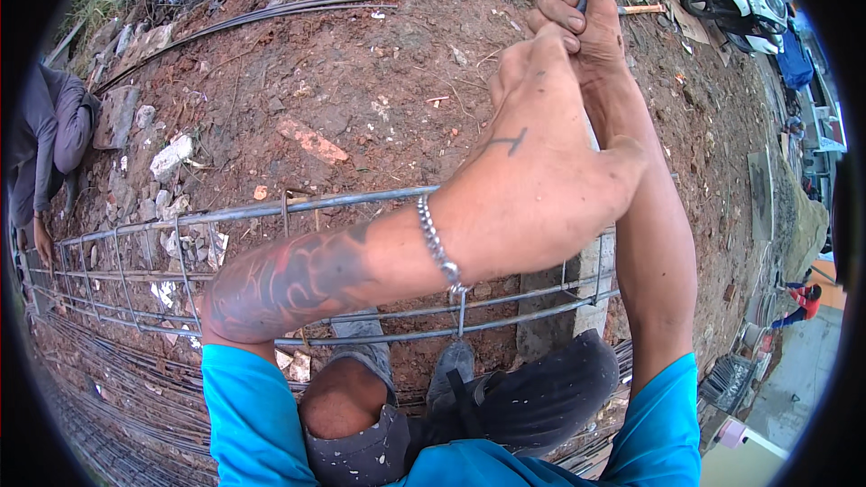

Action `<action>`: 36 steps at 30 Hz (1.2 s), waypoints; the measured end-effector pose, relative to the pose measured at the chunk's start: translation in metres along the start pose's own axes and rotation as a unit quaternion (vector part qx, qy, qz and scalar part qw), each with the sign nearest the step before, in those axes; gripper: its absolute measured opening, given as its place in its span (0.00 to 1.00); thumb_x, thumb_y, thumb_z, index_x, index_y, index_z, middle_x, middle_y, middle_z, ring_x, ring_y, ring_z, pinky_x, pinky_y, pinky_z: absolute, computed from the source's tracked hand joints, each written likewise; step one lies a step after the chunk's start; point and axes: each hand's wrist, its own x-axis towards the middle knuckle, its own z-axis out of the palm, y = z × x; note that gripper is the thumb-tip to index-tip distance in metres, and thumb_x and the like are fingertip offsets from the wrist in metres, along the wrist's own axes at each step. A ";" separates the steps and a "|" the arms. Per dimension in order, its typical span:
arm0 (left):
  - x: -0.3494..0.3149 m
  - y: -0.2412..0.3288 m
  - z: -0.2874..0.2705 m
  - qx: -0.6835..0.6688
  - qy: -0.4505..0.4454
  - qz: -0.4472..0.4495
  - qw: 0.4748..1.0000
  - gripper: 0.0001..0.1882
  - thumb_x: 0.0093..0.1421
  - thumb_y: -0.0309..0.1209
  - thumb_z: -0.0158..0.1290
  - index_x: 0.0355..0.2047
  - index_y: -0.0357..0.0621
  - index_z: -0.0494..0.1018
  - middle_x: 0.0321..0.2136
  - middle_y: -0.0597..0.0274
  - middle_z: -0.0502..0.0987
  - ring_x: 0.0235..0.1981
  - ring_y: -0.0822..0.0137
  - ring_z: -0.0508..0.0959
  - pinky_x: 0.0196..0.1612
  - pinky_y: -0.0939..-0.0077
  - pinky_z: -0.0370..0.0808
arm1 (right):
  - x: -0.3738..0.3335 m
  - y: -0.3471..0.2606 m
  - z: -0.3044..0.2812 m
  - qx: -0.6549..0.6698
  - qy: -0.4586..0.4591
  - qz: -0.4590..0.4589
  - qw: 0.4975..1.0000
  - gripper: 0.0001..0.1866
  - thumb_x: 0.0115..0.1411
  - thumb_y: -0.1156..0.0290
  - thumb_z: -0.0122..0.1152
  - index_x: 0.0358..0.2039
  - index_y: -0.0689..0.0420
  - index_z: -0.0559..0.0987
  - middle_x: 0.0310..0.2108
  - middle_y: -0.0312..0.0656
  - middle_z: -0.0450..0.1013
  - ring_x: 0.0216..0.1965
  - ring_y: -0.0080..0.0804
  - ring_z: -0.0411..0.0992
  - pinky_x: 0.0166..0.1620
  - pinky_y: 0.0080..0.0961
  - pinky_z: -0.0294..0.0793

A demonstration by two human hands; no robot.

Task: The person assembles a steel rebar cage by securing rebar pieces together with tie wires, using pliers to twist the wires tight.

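Both my hands meet at the top, beyond a long steel rebar cage [352, 202] that lies across in front of my legs. My right hand [591, 13] is closed, its thumb raised, around a small dark thing [580, 4] that barely shows. My left hand [550, 153], with a chain bracelet at its wrist, crosses over my right forearm. Its fingers are bent in and touch the right hand; what they grip, if anything, is hidden. A short orange-brown stick [642, 9] shows beside the right hand; I cannot tell whether it is held.
At the far left a co-worker [54, 135] crouches, one hand near the cage's end. Loose rebars [117, 388] lie at lower left. A brick piece [311, 141] and rubble lie on reddish soil. A white motorbike [753, 9] stands upper right; a person in red [801, 302] is far right.
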 end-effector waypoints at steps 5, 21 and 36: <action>0.039 -0.024 -0.067 0.098 -0.060 0.054 0.992 0.33 0.50 0.44 0.61 0.48 0.30 0.67 0.43 0.49 0.73 0.47 0.62 0.73 0.52 0.69 0.68 | 0.008 0.016 0.043 -0.063 0.137 -0.066 0.986 0.19 0.59 0.56 0.50 0.13 0.44 0.62 0.03 0.22 0.52 0.04 0.14 0.52 0.12 0.18 0.62; 0.041 -0.077 -0.013 -0.112 -0.186 -0.146 0.965 0.15 0.50 0.35 0.61 0.23 0.34 0.72 0.17 0.58 0.75 0.20 0.72 0.75 0.25 0.75 0.71 | 0.011 0.010 0.035 -0.073 0.103 -0.007 0.992 0.30 0.53 0.31 0.48 0.18 0.46 0.61 0.08 0.22 0.53 0.09 0.13 0.54 0.14 0.16 0.61; 0.101 -0.168 0.016 0.198 -0.050 -0.268 0.942 0.19 0.63 0.41 0.45 0.31 0.35 0.74 0.21 0.50 0.76 0.23 0.58 0.79 0.25 0.61 0.72 | 0.045 0.077 -0.065 -0.296 0.607 0.072 0.734 0.18 0.61 0.61 0.61 0.34 0.65 0.70 0.19 0.36 0.62 0.16 0.24 0.58 0.17 0.25 0.59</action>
